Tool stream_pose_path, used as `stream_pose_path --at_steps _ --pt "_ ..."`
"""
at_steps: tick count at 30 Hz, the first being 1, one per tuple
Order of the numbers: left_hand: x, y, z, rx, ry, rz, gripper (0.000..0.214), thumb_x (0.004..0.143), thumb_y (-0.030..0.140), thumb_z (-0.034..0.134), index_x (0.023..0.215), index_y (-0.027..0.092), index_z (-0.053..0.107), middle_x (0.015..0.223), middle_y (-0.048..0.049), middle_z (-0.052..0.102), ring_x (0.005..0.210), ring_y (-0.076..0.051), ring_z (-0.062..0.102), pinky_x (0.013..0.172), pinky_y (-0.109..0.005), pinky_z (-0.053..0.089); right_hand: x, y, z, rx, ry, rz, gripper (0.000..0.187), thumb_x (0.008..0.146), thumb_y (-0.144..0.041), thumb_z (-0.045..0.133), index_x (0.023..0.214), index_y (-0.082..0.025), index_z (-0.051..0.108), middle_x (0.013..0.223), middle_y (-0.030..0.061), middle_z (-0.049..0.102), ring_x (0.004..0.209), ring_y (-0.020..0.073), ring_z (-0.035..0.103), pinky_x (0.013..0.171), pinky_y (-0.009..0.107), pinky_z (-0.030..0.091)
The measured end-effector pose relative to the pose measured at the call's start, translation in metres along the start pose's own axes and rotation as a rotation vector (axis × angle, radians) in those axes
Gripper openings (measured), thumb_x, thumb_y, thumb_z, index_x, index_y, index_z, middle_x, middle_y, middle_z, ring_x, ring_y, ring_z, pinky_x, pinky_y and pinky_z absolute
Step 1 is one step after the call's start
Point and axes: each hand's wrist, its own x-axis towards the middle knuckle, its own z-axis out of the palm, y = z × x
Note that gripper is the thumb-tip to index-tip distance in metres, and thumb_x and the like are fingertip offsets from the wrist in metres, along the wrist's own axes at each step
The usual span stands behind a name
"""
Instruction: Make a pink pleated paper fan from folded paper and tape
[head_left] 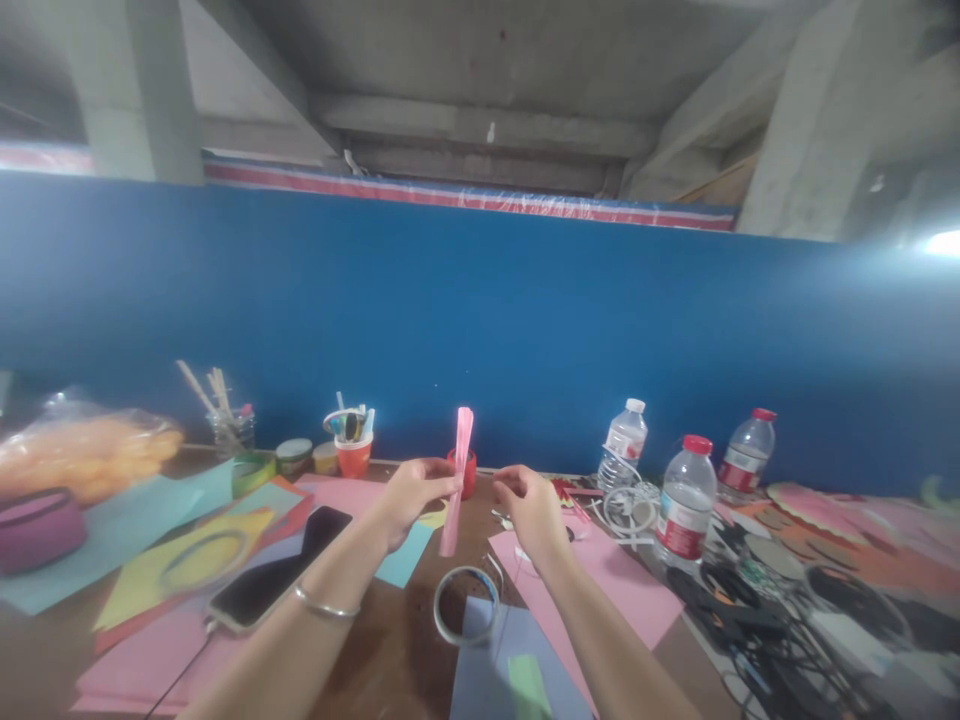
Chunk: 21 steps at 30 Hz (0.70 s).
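My left hand [415, 493] pinches the middle of a folded pink paper strip [458, 478] and holds it upright above the table. My right hand [529, 505] is closed in a pinch just right of the strip, and a thin thread seems to run from it toward the strip, too fine to be sure. A silver bangle [324, 604] sits on my left wrist. Below the hands lie a roll of clear tape [465, 604] and pink paper sheets [600, 580].
A phone [279, 568] lies on coloured paper at the left. Cups of pens [352, 440] and sticks [229, 420] stand at the back by the blue wall. Three water bottles [682, 505] and tangled cables [772, 630] crowd the right. A plastic bag [82, 450] sits far left.
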Motion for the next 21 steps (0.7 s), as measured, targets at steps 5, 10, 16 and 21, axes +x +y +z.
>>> stream_pose_path --at_steps 5,10,16,21 --pt "-0.005 0.005 0.006 -0.086 -0.085 -0.042 0.021 0.058 0.023 0.073 0.073 0.013 0.063 0.072 -0.0029 0.064 0.072 -0.015 0.061 0.076 -0.028 0.043 -0.004 -0.003 0.003 0.038 -0.073 -0.022 0.013 0.070 -0.023 0.051 0.078 -0.017 0.059 0.062 0.0017 0.065 0.059 0.0169 0.059 0.056 0.026 0.041" --pt "-0.009 0.008 0.012 -0.159 -0.132 -0.056 0.021 0.055 0.019 0.075 0.071 0.011 0.064 0.070 -0.0027 0.065 0.071 -0.014 0.061 0.075 -0.027 0.043 -0.007 -0.009 0.005 0.282 -0.202 0.034 0.012 0.067 -0.023 0.057 0.076 -0.016 0.054 0.060 0.0015 0.063 0.055 0.0142 0.057 0.054 0.024 0.040" --pt "-0.008 0.006 0.012 -0.200 -0.142 -0.061 0.023 0.057 0.018 0.074 0.075 0.011 0.063 0.070 -0.0030 0.064 0.067 -0.015 0.062 0.069 -0.027 0.045 -0.006 -0.010 0.005 0.398 -0.266 0.140 0.015 0.066 -0.024 0.058 0.077 -0.015 0.051 0.056 -0.0013 0.060 0.038 0.0053 0.037 0.038 0.018 0.024" --pt "-0.007 0.007 0.009 -0.197 -0.124 -0.036 0.020 0.058 0.017 0.073 0.074 0.012 0.062 0.071 -0.0026 0.064 0.067 -0.013 0.060 0.070 -0.026 0.045 -0.004 -0.005 0.005 0.479 -0.294 0.247 0.018 0.064 -0.022 0.053 0.081 -0.016 0.050 0.055 -0.0035 0.057 0.036 0.0034 0.027 0.035 0.016 0.015"
